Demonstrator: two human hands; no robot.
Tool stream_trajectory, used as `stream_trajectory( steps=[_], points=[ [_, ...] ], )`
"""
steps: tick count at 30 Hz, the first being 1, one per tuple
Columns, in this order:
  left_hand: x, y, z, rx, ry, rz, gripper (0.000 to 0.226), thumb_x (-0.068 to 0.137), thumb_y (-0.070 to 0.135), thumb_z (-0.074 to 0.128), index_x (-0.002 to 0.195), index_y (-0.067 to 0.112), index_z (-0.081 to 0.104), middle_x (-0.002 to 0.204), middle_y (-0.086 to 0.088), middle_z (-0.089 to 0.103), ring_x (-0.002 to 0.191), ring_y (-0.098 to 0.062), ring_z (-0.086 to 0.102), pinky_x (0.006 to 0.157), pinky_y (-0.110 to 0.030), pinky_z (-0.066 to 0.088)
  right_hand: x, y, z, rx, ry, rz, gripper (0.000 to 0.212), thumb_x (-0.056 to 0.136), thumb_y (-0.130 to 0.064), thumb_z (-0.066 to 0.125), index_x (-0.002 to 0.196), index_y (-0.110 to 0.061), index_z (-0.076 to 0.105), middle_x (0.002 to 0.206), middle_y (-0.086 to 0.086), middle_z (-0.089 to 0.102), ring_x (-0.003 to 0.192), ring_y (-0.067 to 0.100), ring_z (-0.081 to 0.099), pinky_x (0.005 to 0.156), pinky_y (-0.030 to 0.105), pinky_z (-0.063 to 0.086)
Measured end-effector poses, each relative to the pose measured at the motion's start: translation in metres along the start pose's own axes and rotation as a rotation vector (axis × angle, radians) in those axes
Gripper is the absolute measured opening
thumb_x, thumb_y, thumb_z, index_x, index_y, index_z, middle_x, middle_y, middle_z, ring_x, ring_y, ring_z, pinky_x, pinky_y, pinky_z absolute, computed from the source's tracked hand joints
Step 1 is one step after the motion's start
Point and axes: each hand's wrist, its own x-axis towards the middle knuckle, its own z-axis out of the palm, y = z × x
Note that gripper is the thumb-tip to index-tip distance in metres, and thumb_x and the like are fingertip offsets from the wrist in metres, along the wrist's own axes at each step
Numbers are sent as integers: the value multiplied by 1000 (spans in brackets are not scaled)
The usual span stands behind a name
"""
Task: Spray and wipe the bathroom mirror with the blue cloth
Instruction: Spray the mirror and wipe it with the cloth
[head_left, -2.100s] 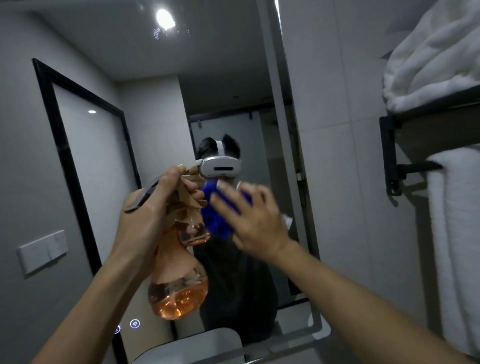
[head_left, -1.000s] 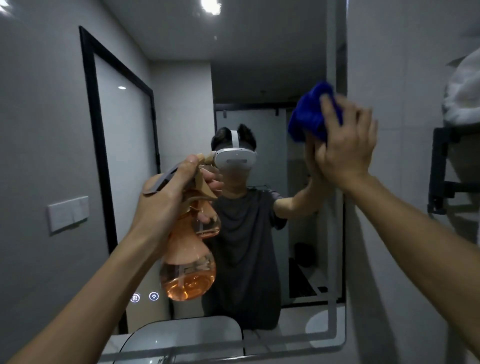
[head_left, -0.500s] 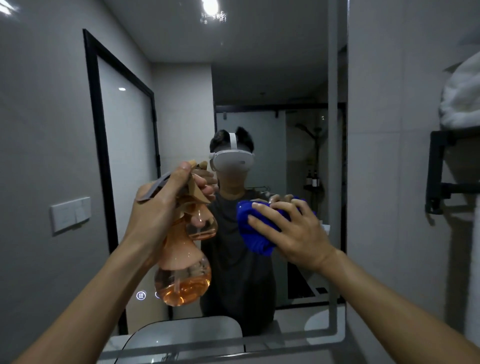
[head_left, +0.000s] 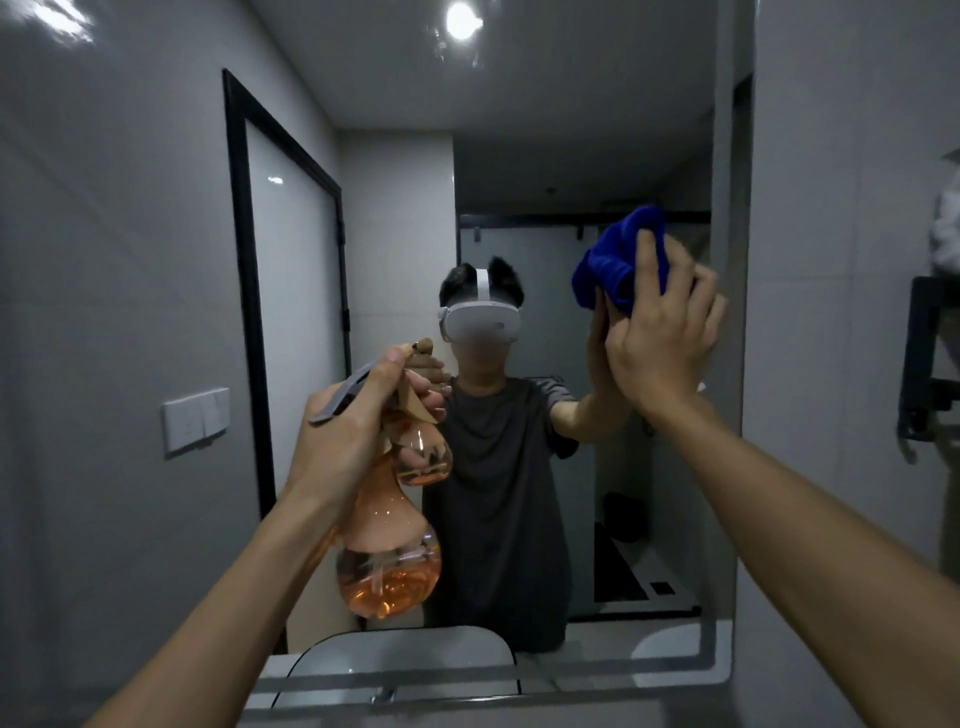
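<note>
The bathroom mirror (head_left: 519, 171) is shown head-on, with the person's own reflection (head_left: 493, 467) at its centre. The blue cloth (head_left: 613, 265), bunched into a wad, is pressed flat against the glass near the mirror's upper right edge by the right hand (head_left: 662, 332); the fingers are extended and spread over the cloth rather than curled round it. Half a second earlier the same hand and cloth were held lower, at chest height of the reflection and nearer the middle of the glass, so an upward and rightward stroke has been made. The spray bottle (head_left: 387, 525), a bulbous clear vessel partly filled with orange liquid, is gripped at its neck by the left hand (head_left: 345, 441), whose fingers are wrapped round the trigger head and whose thumb lies along the grey top. Its position, left of centre and in front of the glass, is almost unchanged from the earlier frames. A wall switch plate (head_left: 196, 421) is seen at left, and a black towel rack (head_left: 930, 358) is visible on the right wall.
</note>
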Motion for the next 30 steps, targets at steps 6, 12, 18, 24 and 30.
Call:
stream_trajectory(
  steps=[6,12,18,24,30],
  points=[
    [3,-7,-28,-58,22,-81,34,92,40,59,79,12,74,76,-7,77,72,-17,74,57,-31,59,-30,-3,0,-18,-50,-1,78,82,-13,53,154,-19,21,149,14,36,121,38,41,98,51,37],
    [7,-17,-56,26,-3,-113,38,93,40,58,81,8,73,79,-19,75,75,-33,74,64,-42,60,-43,-7,-4,-30,-105,50,82,82,-13,58,153,-20,18,150,14,34,124,38,39,99,53,38],
    [11,-19,-75,3,21,-136,32,94,37,57,92,10,74,76,-9,77,64,-14,72,54,-21,58,-43,-10,-5,-19,-134,79,83,81,-11,61,152,-19,19,150,15,34,125,39,37,101,53,35],
    [25,-10,-86,-101,-40,-137,33,90,42,63,85,13,77,91,-17,75,85,-30,73,70,-36,57,-28,-42,0,19,-38,186,70,90,-46,48,152,-21,25,147,12,39,124,36,41,99,49,36],
    [36,11,-86,-115,-76,-51,35,90,43,61,81,13,75,93,-16,76,90,-29,74,70,-40,59,-16,-129,12,41,-17,-45,74,87,-53,58,150,-21,37,147,8,42,122,34,40,98,47,34]
  ],
)
